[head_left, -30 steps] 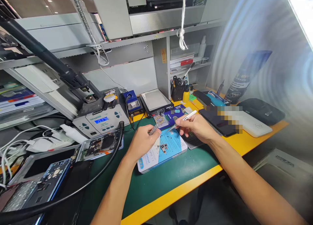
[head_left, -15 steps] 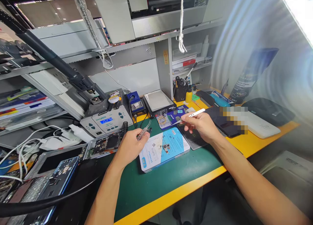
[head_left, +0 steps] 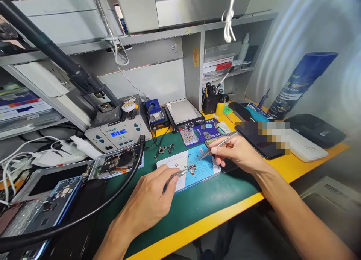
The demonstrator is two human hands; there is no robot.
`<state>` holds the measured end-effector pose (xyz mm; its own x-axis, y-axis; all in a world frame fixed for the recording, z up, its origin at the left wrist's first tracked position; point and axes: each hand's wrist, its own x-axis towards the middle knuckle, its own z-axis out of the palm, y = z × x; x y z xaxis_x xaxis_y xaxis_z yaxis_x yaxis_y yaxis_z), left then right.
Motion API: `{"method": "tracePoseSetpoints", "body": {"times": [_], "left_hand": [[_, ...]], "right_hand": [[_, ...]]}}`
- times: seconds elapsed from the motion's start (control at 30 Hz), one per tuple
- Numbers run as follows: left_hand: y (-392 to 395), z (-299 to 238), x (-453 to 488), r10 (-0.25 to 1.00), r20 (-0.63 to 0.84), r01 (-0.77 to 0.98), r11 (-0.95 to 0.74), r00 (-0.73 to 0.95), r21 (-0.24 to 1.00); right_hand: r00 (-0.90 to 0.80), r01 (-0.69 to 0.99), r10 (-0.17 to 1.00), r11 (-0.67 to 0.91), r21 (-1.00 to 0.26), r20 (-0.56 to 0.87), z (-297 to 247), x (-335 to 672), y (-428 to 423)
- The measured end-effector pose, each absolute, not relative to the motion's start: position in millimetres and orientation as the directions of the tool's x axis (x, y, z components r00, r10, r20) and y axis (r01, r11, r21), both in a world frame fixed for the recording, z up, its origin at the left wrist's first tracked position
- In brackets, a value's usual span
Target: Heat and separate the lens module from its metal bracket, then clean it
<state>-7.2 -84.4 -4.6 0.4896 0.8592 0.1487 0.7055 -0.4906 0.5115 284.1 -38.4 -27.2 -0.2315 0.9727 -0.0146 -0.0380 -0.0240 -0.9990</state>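
My left hand (head_left: 149,194) is closed on a pair of curved tweezers (head_left: 181,172). Their tips reach the edge of a small camera module (head_left: 192,168) lying on a flat white-and-blue box (head_left: 208,169); whether they grip it I cannot tell. A second, straight pair of tweezers (head_left: 206,153) is pinched in my right hand (head_left: 238,151), tips pointing down-left over the blue part of the box, apart from the module. Just behind the box, two more small modules, one left (head_left: 161,150) and one right (head_left: 171,148), lie on the green mat (head_left: 208,199).
An opened phone (head_left: 118,163) and a black hose (head_left: 124,188) are at left, before a rework station (head_left: 118,134). Behind stands a flat heating plate (head_left: 184,115). A dark phone (head_left: 255,141), a white slab (head_left: 307,149) and a spray can (head_left: 299,87) stand or lie at right.
My left hand has come down and nearer, its tweezers now at the camera module. The right tweezers have swung over the box. The view has tipped down, uncovering the two modules behind the box.
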Motion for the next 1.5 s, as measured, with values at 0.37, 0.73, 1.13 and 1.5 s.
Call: {"method": "tracePoseSetpoints", "body": {"times": [0.37,0.73,1.13,1.5], "left_hand": [[-89,-26,-5,0.708,0.391,0.75,-0.658,0.588,0.064],[-89,-26,2,0.682,0.385,0.747,-0.664,0.621,-0.028],[-91,-22,2,0.708,0.329,0.757,-0.652,0.624,-0.034],[-91,-24,2,0.71,0.322,0.758,-0.652,0.626,-0.037]], "right_hand": [[-0.179,0.119,0.977,-0.093,-0.989,-0.114,-35,282,-46],[-0.13,0.184,0.987,-0.071,-0.98,-0.096,-32,278,-48],[-0.128,0.219,0.983,-0.098,-0.971,-0.129,-24,274,-51],[-0.124,0.23,0.988,-0.056,-0.972,-0.086,-28,273,-51]]}}
